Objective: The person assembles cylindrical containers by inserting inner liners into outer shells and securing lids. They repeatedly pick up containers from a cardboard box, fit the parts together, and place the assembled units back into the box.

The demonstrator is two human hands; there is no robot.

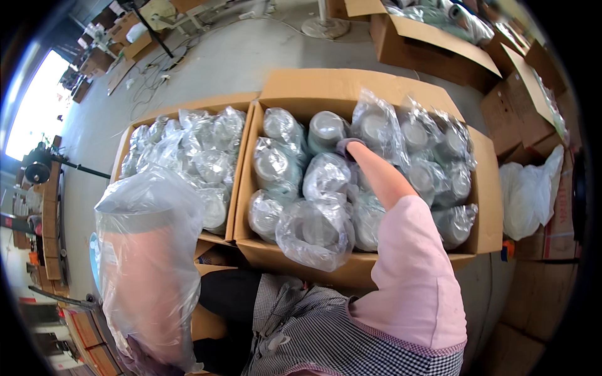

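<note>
On my left, a large pinkish cylinder [141, 269] with a grey band near its top stands upright inside a clear plastic bag [150, 194]. My left hand [135, 357], in a purplish glove, grips it low down; the fingers are mostly hidden. My right hand [348, 148], in a dark glove, reaches into the right cardboard box [301, 81]. It is beside a round-topped clear container [328, 128]; its fingers are down among the containers and hidden. Several similar containers in clear bags stand in rows around it, and one open-mouthed bag [316, 235] lies at the near edge.
A second cardboard box [241, 169], packed with bagged containers, adjoins on the left. More open boxes [433, 56] stand at the far right, with a white plastic bag [530, 194] below them. Cables [150, 88] and a thin black stand [150, 31] are on the floor at the far left.
</note>
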